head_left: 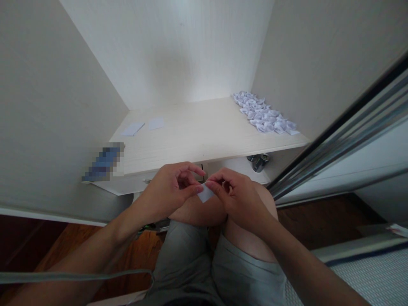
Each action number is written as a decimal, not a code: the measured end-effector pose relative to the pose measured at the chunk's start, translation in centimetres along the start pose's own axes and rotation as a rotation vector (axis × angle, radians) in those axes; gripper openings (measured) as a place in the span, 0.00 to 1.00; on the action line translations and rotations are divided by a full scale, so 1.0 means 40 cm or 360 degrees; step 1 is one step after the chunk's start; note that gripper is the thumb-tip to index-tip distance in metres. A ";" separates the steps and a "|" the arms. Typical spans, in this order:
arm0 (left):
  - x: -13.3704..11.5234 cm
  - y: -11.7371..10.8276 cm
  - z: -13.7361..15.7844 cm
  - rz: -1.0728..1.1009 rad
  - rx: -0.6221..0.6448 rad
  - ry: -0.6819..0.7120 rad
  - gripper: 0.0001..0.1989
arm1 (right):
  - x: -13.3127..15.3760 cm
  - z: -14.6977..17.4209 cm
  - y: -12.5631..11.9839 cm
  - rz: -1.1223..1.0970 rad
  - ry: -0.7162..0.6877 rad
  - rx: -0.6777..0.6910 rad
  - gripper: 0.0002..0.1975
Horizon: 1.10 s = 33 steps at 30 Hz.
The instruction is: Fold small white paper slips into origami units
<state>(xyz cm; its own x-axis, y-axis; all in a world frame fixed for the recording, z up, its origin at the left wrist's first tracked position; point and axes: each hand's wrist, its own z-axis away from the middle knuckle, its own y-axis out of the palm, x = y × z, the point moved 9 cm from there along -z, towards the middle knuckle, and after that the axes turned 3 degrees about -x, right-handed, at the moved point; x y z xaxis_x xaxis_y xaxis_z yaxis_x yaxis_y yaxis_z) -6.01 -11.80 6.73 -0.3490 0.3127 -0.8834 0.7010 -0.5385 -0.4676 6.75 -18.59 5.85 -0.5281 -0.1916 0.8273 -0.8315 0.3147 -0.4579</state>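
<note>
A small piece of folded white paper (pixel 205 194) is held up between my hands, above my bare knees. My right hand (pixel 234 191) pinches its upper right edge between thumb and fingers. On the other side, the thumb of my left hand (pixel 174 185) presses at the paper's left corner, while its index finger is lifted and curved away. The fingers behind that thumb are partly hidden. Beyond my hands, a pale shelf (pixel 191 136) carries many folded white paper pieces (pixel 266 114) in close rows along its right side.
Flat white paper sheets (pixel 132 128) and another sheet (pixel 156 123) lie on the shelf's left part. A pixelated blue item (pixel 103 163) is at its front left corner. Dark cans (pixel 260 162) stand below the shelf. Metal sliding-door rails (pixel 338 131) run along the right.
</note>
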 end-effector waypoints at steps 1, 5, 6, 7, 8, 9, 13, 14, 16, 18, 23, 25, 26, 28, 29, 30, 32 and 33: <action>-0.003 0.002 0.000 0.0006 0.0010 0.0000 0.11 | 0.007 0.000 -0.001 0.0054 -0.0032 0.0024 0.07; 0.001 0.010 -0.004 0.0142 0.0033 -0.0039 0.15 | 0.025 -0.003 -0.018 0.0084 -0.0089 -0.0011 0.09; 0.003 0.011 -0.005 0.0159 0.0031 -0.0044 0.16 | 0.024 -0.003 -0.021 0.0066 -0.0080 -0.0034 0.09; 0.005 0.012 -0.006 0.0158 0.0025 -0.0040 0.16 | 0.021 -0.003 -0.023 0.0056 -0.0066 -0.0054 0.10; 0.005 0.012 -0.005 0.0142 0.0021 -0.0030 0.16 | 0.018 -0.002 -0.024 0.0057 -0.0052 -0.0070 0.10; 0.003 0.011 -0.004 0.0115 0.0016 -0.0014 0.16 | 0.015 -0.002 -0.024 0.0065 -0.0042 -0.0073 0.10; -0.011 0.010 0.003 -0.0010 0.0047 0.0045 0.15 | 0.011 0.001 -0.012 0.0072 -0.0010 0.0114 0.08; -0.014 0.012 0.005 -0.0036 0.0075 0.0054 0.14 | 0.012 0.002 -0.007 0.0072 0.0002 0.0197 0.07; -0.018 0.017 0.008 -0.0068 0.0143 0.0067 0.13 | 0.015 0.006 -0.001 0.0081 0.0020 0.0333 0.07; -0.016 0.019 0.010 -0.0042 0.0178 0.0055 0.14 | 0.019 0.009 -0.002 0.0060 0.0017 0.0373 0.08; -0.003 0.022 0.015 0.0091 0.0139 -0.0029 0.17 | 0.002 0.022 -0.002 -0.0106 0.0052 0.0303 0.11; -0.007 0.027 0.020 0.0084 0.0127 -0.0007 0.16 | -0.003 0.033 0.002 -0.0101 0.0068 0.0321 0.11; -0.009 0.029 0.023 0.0087 0.0124 0.0010 0.16 | -0.003 0.038 0.003 -0.0086 0.0077 0.0329 0.11; -0.013 0.034 0.028 0.0123 0.0128 0.0033 0.17 | 0.003 0.048 0.000 -0.0058 0.0087 0.0322 0.11; -0.013 0.036 0.031 0.0148 0.0135 0.0034 0.18 | 0.008 0.051 -0.004 -0.0052 0.0085 0.0295 0.10; -0.011 0.038 0.034 0.0169 0.0142 0.0032 0.19 | 0.013 0.055 -0.009 -0.0054 0.0080 0.0253 0.10; -0.008 0.040 0.039 0.0176 0.0145 0.0027 0.18 | 0.020 0.062 -0.015 -0.0066 0.0066 0.0173 0.10; -0.007 0.041 0.041 0.0162 0.0147 0.0028 0.17 | 0.021 0.066 -0.014 -0.0078 0.0061 0.0152 0.10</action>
<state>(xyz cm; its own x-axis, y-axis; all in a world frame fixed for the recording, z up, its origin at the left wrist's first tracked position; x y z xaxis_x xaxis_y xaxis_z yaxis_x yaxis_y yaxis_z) -5.79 -14.06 6.15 -0.2674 0.2662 -0.9261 0.6718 -0.6374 -0.3773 6.34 -21.37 5.94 -0.4808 -0.1684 0.8605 -0.8698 0.2155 -0.4438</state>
